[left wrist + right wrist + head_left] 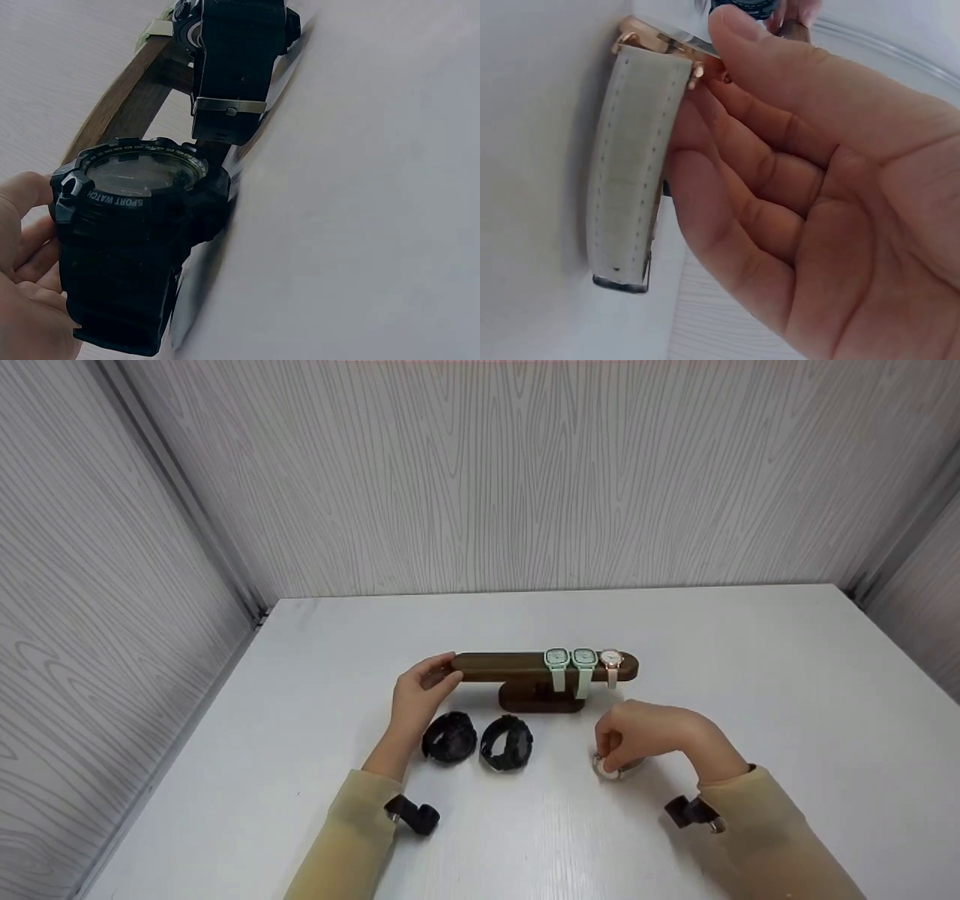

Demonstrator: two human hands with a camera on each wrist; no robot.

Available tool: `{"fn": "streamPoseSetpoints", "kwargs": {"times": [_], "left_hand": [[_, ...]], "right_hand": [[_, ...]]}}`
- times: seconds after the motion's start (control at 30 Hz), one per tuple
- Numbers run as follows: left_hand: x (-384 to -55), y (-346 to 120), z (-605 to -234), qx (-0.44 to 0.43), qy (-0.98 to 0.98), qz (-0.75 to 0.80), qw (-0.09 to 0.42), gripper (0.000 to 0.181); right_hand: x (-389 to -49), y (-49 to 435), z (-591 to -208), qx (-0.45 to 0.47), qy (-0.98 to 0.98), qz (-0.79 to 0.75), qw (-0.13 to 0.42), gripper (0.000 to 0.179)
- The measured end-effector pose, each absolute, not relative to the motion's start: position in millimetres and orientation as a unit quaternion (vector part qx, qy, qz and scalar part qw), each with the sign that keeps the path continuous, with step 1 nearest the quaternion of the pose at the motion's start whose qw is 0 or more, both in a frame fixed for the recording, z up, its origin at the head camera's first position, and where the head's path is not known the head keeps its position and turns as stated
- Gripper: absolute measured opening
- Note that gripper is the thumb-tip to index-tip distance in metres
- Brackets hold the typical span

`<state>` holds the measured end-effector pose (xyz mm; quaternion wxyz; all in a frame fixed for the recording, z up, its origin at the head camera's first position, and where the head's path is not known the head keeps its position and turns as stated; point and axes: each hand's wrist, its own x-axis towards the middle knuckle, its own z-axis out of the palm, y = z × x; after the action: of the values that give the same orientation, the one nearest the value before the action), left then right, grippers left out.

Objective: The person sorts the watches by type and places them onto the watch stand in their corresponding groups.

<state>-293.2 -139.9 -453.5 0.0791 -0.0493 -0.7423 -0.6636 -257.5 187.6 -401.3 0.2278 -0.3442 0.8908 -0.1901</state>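
A dark wooden watch stand (499, 664) has a long bar on a short base. My left hand (420, 694) grips the bar's left end between thumb and fingers. In the left wrist view, a black sport watch (120, 262) partly hides that grip. With thumb and fingertips, my right hand (645, 731) pinches a rose-gold watch with a white strap (634, 165), low over the table in front of the stand's right side. In the right wrist view, the thumb lies at its case and the strap hangs in a loop.
Two pale green watches (556, 658) and a rose-gold watch (611, 658) sit on the bar's right half. Two black watches (450, 739) lie on the white table (525, 840) before the stand. Light wood-grain panels (525, 480) enclose the back and sides.
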Motion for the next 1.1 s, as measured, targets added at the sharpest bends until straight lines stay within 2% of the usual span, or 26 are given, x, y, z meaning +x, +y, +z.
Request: {"fn": "streamPoseSetpoints", "kwargs": {"times": [0.27,0.53,0.7,0.83,1.1], "left_hand": [[-292.7,-139.3,-453.3,-0.046,-0.747,-0.658,0.084,0.041],[-294.3,-139.6,-453.4,-0.042,-0.751,-0.654,0.083,0.043],[-294.1,-139.8,-453.6,-0.039,-0.75,-0.655,0.085,0.041],[-293.9,-139.3,-453.1,-0.039,-0.747,-0.658,0.086,0.04],[-293.5,-139.0,-451.7,-0.044,-0.748,-0.656,0.092,0.039]], "right_hand": [[-258.6,190.7,-397.4,-0.357,0.891,-0.2,0.196,0.007],[-264.3,205.5,-386.0,-0.328,0.879,-0.286,0.193,0.004],[-268.0,221.2,-376.5,-0.309,0.871,-0.333,0.186,0.008],[-269.7,233.9,-370.4,-0.298,0.872,-0.347,0.173,0.012],[-270.9,253.1,-364.2,-0.26,0.877,-0.37,0.159,0.01]]}}
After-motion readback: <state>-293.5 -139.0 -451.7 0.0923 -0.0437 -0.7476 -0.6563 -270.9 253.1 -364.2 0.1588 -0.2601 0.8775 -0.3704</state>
